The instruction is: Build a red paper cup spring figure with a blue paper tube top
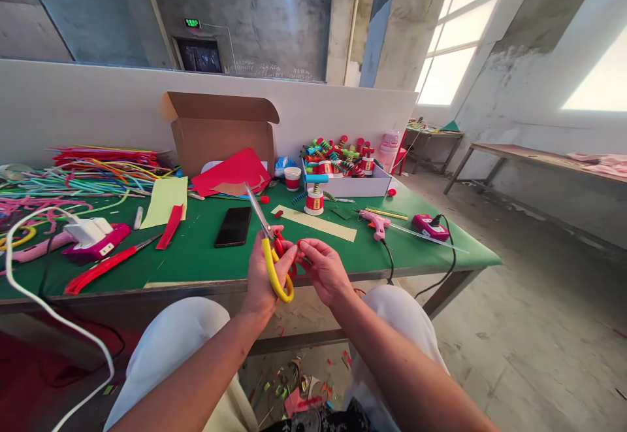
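Observation:
My left hand (pixel 260 274) is closed around yellow-handled scissors (pixel 271 249), whose blades point up and to the left over the table's front edge. My right hand (pixel 324 268) pinches a small red piece (pixel 290 249) right beside the scissor handles. Both hands hover above my lap, just in front of the green table (pixel 196 255). A black phone (pixel 234 226) lies flat on the table just behind my left hand. A pale yellow paper strip (pixel 316 223) lies behind my right hand.
An open cardboard box (pixel 220 131) and red paper (pixel 230 172) sit at the back. Piles of coloured pipe cleaners (pixel 83 167) fill the left. A white tray (pixel 350 185) of finished pieces, a pink glue gun (pixel 375 224), red scissors (pixel 105 265) and scraps on the floor (pixel 294 393) are around.

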Tool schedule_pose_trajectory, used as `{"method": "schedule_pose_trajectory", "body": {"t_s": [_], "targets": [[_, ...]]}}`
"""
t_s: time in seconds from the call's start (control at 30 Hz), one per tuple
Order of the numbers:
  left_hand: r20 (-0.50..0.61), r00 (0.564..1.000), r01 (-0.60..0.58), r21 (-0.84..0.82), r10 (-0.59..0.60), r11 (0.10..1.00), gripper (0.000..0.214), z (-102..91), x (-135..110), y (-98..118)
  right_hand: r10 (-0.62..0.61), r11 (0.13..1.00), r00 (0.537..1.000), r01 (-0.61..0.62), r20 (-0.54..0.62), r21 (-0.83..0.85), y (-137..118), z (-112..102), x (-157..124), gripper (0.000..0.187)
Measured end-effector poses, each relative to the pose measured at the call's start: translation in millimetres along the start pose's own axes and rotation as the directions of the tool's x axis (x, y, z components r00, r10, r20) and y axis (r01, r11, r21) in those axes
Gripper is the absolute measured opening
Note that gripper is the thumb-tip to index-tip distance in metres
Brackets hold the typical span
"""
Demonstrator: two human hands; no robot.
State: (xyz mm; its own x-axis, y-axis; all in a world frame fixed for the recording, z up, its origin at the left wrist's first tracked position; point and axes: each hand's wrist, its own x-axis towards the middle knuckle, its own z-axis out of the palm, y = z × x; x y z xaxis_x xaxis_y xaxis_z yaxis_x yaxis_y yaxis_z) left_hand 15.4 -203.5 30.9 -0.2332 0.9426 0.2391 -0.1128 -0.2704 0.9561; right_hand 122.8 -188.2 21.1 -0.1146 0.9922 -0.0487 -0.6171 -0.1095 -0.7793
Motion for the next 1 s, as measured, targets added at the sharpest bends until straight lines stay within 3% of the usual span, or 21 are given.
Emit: {"method": "schedule_pose_trajectory", "body": {"t_s": [0.1, 0.2, 0.3, 0.4, 0.57, 1.0], "targets": [[0.178, 0.984, -0.074, 0.305, 0.020, 0.949, 0.039, -19.0, 6.3, 4.7, -0.082, 0.990, 0.997, 0.080, -0.013, -0.114, -12.0, -8.1, 3.8, 0.026], [0.402, 0.915, -0.293, 0.618, 0.027, 0.730, 0.025, -39.7, 8.1, 12.8, -0.166, 0.964, 0.986, 0.162, 0.000, -0.212, -23.4, -16.7, 6.5, 0.024], [0.538, 0.843, -0.448, 0.707, -0.006, 0.547, 0.021, -51.3, 4.5, 20.1, -0.213, 0.944, 0.976, 0.215, 0.036, -0.250, -29.4, -22.5, 7.4, 0.024], [0.604, 0.796, -0.522, 0.717, -0.037, 0.463, 0.023, -54.5, -0.4, 24.3, -0.228, 0.933, 0.970, 0.242, 0.082, -0.266, -30.2, -25.6, 7.7, 0.023], [0.639, 0.764, -0.553, 0.719, -0.089, 0.422, 0.026, -56.5, -3.6, 26.0, -0.226, 0.929, 0.964, 0.257, 0.143, -0.268, -28.9, -27.7, 8.6, 0.023], [0.658, 0.749, -0.542, 0.674, -0.074, 0.502, 0.023, -59.6, -2.6, 29.5, -0.209, 0.910, 0.965, 0.251, 0.156, -0.329, -32.4, -28.2, 5.0, 0.023]]}}
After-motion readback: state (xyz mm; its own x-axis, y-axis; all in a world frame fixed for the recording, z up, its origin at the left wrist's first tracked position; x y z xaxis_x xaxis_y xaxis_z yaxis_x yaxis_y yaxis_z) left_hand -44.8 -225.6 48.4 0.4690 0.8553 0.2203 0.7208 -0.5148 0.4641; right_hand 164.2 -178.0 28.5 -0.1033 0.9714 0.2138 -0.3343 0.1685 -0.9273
